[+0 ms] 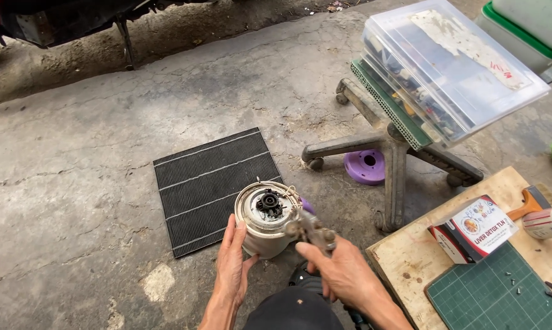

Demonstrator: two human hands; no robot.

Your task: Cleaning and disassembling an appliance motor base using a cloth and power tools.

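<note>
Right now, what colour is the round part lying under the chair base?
Purple; the round part shows best in the head view.

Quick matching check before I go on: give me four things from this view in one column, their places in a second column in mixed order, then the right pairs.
Things:
1. round beige motor housing
2. black ribbed rectangular filter panel
3. purple round plastic disc
4. clear plastic lidded storage box

Places:
A. on top of the swivel chair base
B. flat on the concrete ground, beyond the motor
C. steadied by the left hand, with metal pliers in the right hand at its rim
D. on the ground beneath the chair base

Pairs: 1-C, 2-B, 3-D, 4-A
</note>
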